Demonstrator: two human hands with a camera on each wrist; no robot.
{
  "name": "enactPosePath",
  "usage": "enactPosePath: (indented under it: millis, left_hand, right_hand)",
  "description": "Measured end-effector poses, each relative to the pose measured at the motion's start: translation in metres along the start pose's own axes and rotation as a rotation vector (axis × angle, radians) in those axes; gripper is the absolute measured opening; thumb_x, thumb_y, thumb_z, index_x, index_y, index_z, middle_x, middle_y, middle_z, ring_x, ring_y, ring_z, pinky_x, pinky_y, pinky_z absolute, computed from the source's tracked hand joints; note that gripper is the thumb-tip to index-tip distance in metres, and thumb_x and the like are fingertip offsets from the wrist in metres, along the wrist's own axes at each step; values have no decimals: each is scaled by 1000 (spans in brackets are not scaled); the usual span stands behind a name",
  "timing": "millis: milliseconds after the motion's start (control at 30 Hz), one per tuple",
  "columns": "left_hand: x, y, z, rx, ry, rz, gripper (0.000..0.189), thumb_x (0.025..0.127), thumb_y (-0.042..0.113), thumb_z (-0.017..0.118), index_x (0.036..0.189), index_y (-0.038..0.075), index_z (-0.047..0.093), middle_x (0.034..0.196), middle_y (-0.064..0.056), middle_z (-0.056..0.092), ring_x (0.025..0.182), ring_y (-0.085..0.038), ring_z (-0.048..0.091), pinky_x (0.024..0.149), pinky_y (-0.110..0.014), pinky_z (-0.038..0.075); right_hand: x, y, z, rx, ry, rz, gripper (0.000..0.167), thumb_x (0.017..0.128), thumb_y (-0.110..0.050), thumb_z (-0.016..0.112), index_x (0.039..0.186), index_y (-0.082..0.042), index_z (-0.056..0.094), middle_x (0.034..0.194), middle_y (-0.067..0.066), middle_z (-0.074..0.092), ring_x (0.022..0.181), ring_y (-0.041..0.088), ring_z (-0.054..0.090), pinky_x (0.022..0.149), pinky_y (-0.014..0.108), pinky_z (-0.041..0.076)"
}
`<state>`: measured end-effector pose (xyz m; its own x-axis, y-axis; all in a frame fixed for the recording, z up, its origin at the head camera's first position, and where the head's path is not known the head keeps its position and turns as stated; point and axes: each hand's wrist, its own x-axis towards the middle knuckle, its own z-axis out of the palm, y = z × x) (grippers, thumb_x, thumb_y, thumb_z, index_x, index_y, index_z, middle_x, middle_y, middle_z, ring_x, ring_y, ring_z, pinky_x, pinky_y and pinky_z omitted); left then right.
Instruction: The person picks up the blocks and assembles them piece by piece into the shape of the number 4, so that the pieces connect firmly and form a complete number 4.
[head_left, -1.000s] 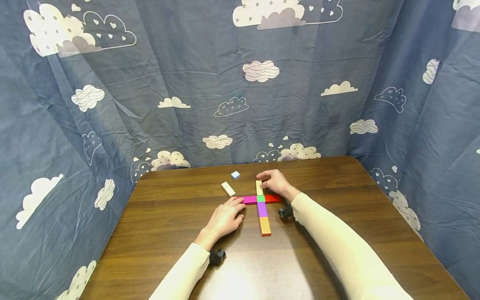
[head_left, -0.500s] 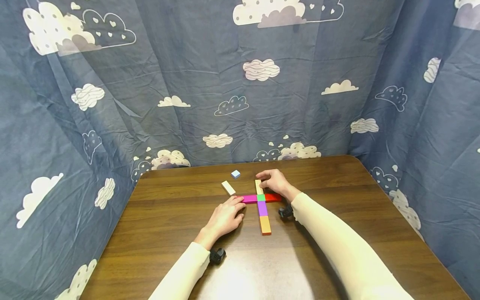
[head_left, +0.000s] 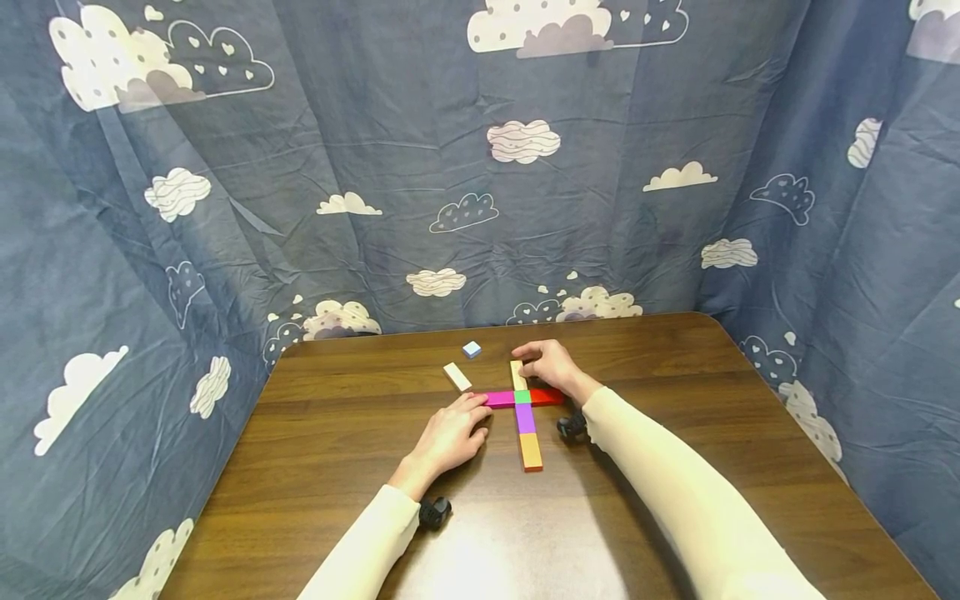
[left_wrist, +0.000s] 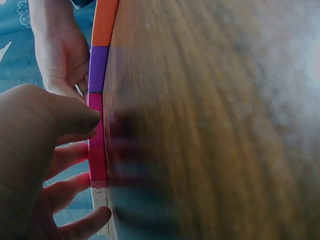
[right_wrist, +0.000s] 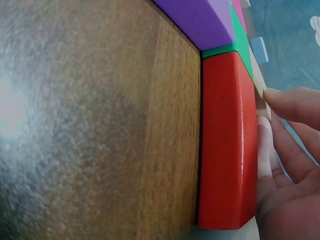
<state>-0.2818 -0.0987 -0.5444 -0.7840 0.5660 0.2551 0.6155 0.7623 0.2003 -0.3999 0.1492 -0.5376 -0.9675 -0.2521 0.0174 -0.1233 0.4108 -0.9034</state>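
Blocks laid end to end make a cross on the table, with a green block (head_left: 522, 397) at its centre. My left hand (head_left: 450, 435) rests its extended fingers on the left arm, over a magenta block (head_left: 501, 400) and a crimson block (left_wrist: 98, 165). In the left wrist view its thumb overlaps the magenta block's front side. At the far arm, my right hand (head_left: 551, 367) pinches a cream block (head_left: 517, 372) with thumb and fingertip, just beyond a red block (right_wrist: 225, 145). Toward me run a purple block (head_left: 525, 418) and an orange block (head_left: 531, 451).
A white block (head_left: 457, 377) lies loose beyond my left fingertips. Farther back sits a small light blue block (head_left: 471, 349), near the far edge of the wooden table (head_left: 337, 433). Behind hangs a cloud-patterned curtain (head_left: 585, 217).
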Motion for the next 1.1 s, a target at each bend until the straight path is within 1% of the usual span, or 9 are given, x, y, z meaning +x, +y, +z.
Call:
enactPosePath:
  millis: [200,333,467,600,733,800,900,1000,1100]
  left_hand:
    - [1,0,-1,-7,-2,-6,35,96,24,65,129,14,68,144,-5,56,137,-32,47,98,-54,48]
    - [2,2,-6,-23,0,-4,36,95,22,66,130,13,68,144,-7,56,137,-33,47,99,-55,48]
    - [7,0,-15,-30,22,-6,36,95,22,67,129,12,68,143,-7,57,132,-27,52,98,-50,50]
    - [14,-6,-24,-44,72,-33,31,94,21,68,124,12,70,137,-7,61,125,-22,58,97,-45,51]
    - [20,-13,-31,-93,153,-97,27,93,17,68,118,10,72,129,-10,65,122,-26,60,96,-47,52]
    - [24,-18,-33,-129,196,-137,25,92,13,67,117,9,73,126,-10,66,119,-28,61,94,-47,52]
    - [30,-26,-35,-181,242,-186,26,90,9,66,116,9,73,123,-9,67,116,-29,63,93,-46,52]
    - [34,-36,-36,-217,241,-233,29,89,7,67,117,9,73,123,-7,67,114,-28,64,93,-46,52]
    - [36,-45,-35,-254,207,-262,32,88,9,69,120,9,71,125,-8,65,113,-28,63,93,-46,51]
  right_hand:
    - [-1,-1,0,22,-3,10,44,81,8,73,124,5,67,116,19,70,100,28,67,80,40,59]
    - [-3,-4,-1,35,-11,17,44,82,7,73,126,5,66,117,20,70,100,28,68,81,41,59]
    - [-4,-4,-3,47,-12,24,43,84,4,74,126,5,66,116,20,70,95,23,68,77,37,60]
    - [-5,-5,-4,38,-12,23,41,86,3,73,125,6,65,114,21,70,90,20,69,74,35,59]
    - [-10,-12,-8,-55,-8,-24,38,86,-1,74,124,5,67,115,20,71,91,20,70,74,31,57]
    - [-13,-16,-12,-119,-1,-56,37,86,-3,74,122,3,68,115,18,71,92,22,70,73,32,56]
    - [-18,-19,-19,-220,4,-106,35,85,-5,75,120,-1,70,113,16,72,94,23,69,77,34,54]
    - [-26,-21,-26,-283,-13,-144,35,85,-7,76,119,-2,71,111,15,73,93,24,69,82,39,54]
    - [-35,-23,-34,-319,-31,-170,36,84,-9,76,119,-2,71,111,15,73,92,23,69,85,42,53]
